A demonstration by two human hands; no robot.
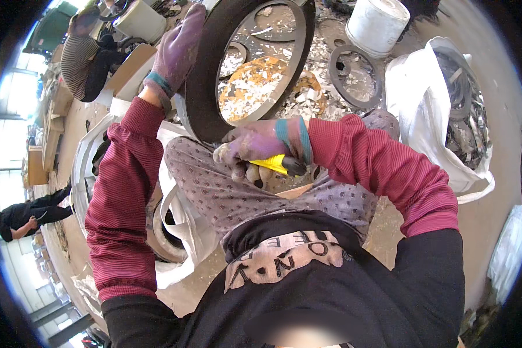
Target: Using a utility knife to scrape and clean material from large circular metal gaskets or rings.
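A large black ring, thick and flat-faced, stands tilted in front of my knees. My left hand, in a purple glove, holds its left outer edge, with the fingers running up along the rim; some finger parts are hidden. At the ring's lower edge, my gloved right hand is closed round a yellow utility knife with a dark end. The blade is hidden near the ring and my fingers. Through the ring's opening shows an orange-brown round surface strewn with pale scraps.
A grey flat ring and a white bucket lie beyond. White sacks stand at right and left, the right one holding dark scraps. One person bends at upper left; another person is at far left.
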